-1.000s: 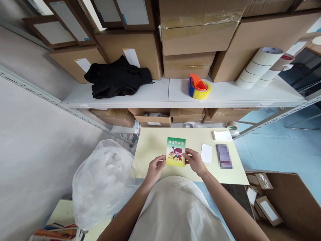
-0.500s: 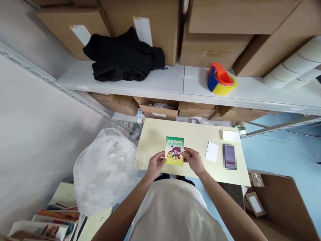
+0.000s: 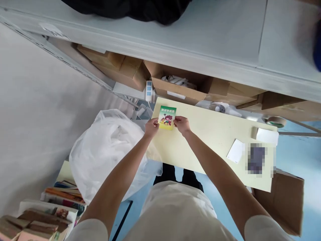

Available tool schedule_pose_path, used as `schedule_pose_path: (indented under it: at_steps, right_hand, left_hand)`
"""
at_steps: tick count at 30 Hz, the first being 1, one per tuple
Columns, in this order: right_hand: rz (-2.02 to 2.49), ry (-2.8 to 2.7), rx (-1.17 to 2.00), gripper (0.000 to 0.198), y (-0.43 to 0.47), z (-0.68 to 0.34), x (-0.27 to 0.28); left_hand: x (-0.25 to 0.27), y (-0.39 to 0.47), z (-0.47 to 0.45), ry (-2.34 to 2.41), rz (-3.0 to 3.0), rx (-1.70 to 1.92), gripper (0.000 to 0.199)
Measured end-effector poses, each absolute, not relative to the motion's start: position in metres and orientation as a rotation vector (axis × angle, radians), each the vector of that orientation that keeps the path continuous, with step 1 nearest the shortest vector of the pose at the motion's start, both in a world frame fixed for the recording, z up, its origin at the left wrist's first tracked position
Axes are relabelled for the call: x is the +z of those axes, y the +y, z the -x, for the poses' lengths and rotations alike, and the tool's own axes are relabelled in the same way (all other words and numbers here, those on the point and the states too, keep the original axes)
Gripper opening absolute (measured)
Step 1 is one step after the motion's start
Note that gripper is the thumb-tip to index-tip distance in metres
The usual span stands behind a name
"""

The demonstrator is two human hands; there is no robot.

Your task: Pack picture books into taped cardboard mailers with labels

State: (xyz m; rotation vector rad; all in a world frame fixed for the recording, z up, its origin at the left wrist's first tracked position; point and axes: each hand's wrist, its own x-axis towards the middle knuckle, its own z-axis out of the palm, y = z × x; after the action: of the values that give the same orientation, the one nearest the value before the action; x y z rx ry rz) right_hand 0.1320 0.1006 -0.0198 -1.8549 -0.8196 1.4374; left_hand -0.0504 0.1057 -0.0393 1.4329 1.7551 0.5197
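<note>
A small green and yellow booklet with a cartoon figure and Chinese characters on its cover is held up between my two hands. My left hand pinches its left edge, and my right hand grips the right edge. Both hands are over the far left part of the pale yellow table. Farther right on the table lie a white card, a white stack and a blurred-out dark object.
To the left bulges a large clear plastic bag with white contents. An open carton and a power strip are behind the table, beneath a grey shelf. Books stand lower left; another carton is lower right.
Both hands have carried the booklet forward and left across the table, with the arms stretched out farther. The camera view has tilted down and turned left.
</note>
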Motion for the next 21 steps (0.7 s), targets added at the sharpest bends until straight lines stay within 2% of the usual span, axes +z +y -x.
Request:
schedule_pose_path:
  at_steps: [11,18,21]
  right_hand:
    - [1.804,-0.904,1.444,0.03,0.142,-0.11,-0.055]
    - [1.847,-0.981,1.442,0.034,0.14,-0.11,-0.047]
    - [1.925,-0.929,1.411,0.044,0.137,-0.114,-0.042]
  left_hand:
    - [-0.077,0.157,0.057,1.773,-1.64,0.393,0.024]
    - [-0.078,0.156,0.056,1.789,-1.687,0.437,0.037]
    - [-0.072,0.156,0.056,1.822,-1.68,0.403,0.037]
